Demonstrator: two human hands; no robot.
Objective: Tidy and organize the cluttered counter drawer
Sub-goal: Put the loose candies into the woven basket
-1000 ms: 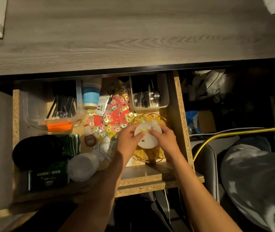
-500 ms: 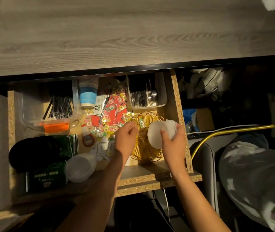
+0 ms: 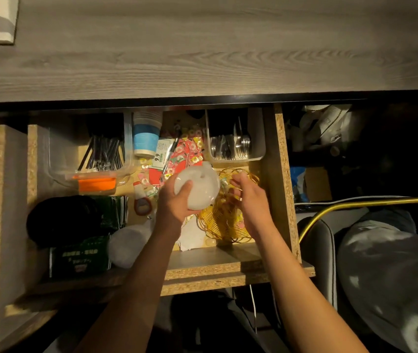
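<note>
two hands over an open, cluttered drawer

seen from above, an open chipboard-edged wooden drawer (image 3: 280, 159) is pulled out from under a grey wood-grain tabletop (image 3: 202, 47). the left hand (image 3: 177, 202) holds a round white frosted plastic lid-like disc (image 3: 197, 186) above the middle of the drawer, its grip clamped on the disc with the thumb across the near face and the fingers curled behind it. just to the right, the right hand (image 3: 249, 194) hovers over a round gold wire basket (image 3: 224, 220) at the drawer's front right; its fingers are bent and loosely apart, and whether they pinch anything small cannot be told.

behind the basket sits a clear plastic tray of metal forks and cutlery (image 3: 235, 146). at the back left, a clear plastic tub with an orange clip (image 3: 88, 159) holds dark sticks. between the two stands a stack of blue and white paper cups (image 3: 145, 137), lying on its side, beside scattered red and pastel packets (image 3: 185, 154). at the front left lie a black rounded bundle (image 3: 60, 220), a dark green printed box (image 3: 80, 258) and a frosted white plastic bottle (image 3: 129, 240).
</note>
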